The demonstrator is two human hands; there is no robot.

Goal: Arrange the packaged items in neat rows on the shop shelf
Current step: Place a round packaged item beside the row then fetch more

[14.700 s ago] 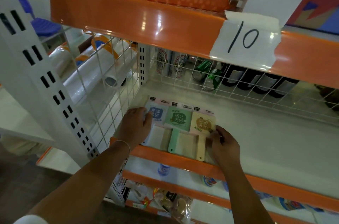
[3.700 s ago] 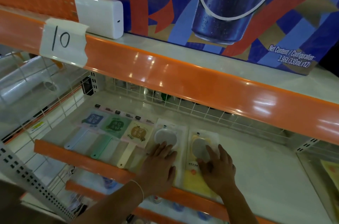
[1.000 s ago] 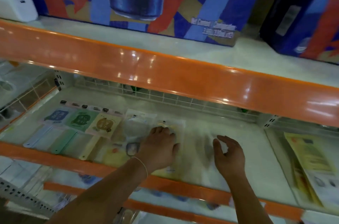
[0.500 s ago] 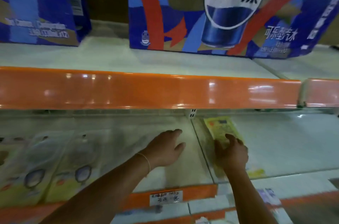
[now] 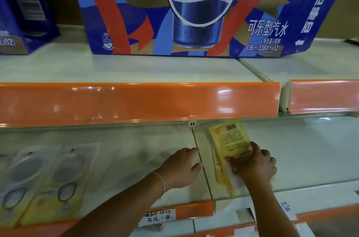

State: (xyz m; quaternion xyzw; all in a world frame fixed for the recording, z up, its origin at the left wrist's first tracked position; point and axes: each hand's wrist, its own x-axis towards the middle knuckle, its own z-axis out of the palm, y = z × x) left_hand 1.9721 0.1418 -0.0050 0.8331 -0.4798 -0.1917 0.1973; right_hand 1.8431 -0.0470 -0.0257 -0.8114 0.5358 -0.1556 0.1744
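Gripping a small stack of yellow packets (image 5: 231,145) with the right hand (image 5: 254,166), fingers curled over the near end, seemingly to lift the stack across the shelf seam. Lying at about one o'clock from the left hand (image 5: 181,168), on the right-hand shelf board (image 5: 303,151). Hovering or resting spread and empty on the left board, probably waiting to receive. Showing a barcode and fine print, back side up; flat, thin, glossy. Sitting at nine o'clock, two packaged items (image 5: 64,182) already lined up.

At lower left two packets (image 5: 44,180) lie side by side on the shelf (image 5: 136,143), the left hand (image 5: 181,168) at centre beside the right hand (image 5: 254,166) on a packet stack (image 5: 231,143), a drinks carton (image 5: 194,9) above.
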